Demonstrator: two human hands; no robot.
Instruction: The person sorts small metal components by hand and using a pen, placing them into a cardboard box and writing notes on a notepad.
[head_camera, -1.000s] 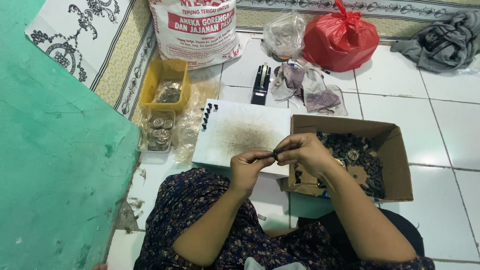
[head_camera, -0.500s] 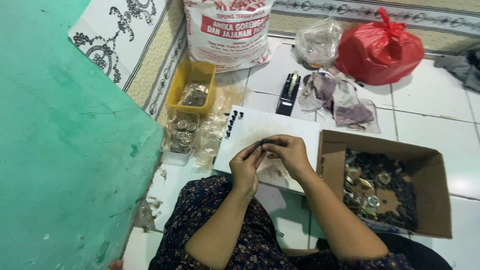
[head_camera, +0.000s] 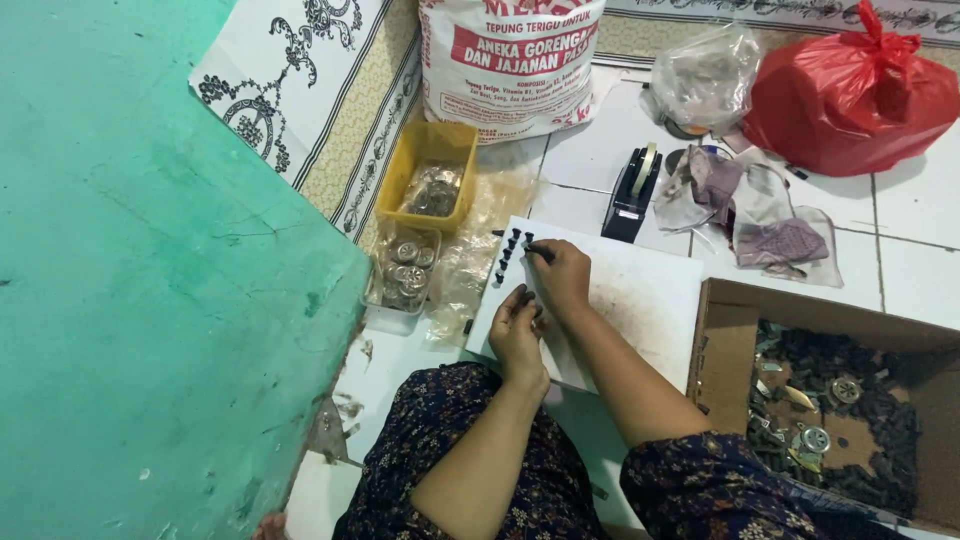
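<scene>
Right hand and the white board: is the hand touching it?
Touching. The head view shows the right hand resting flat on the white board, beside the rows of small black pieces.

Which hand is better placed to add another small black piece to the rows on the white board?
Probably the right hand: its fingers already touch the small black pieces; the left hand rests lower on the white board.

white tiled floor (head_camera: 920, 215) has a white board (head_camera: 640, 300), cardboard box (head_camera: 730, 350), yellow tray (head_camera: 425, 150), tape dispenser (head_camera: 632, 195), red bag (head_camera: 850, 90).
</scene>
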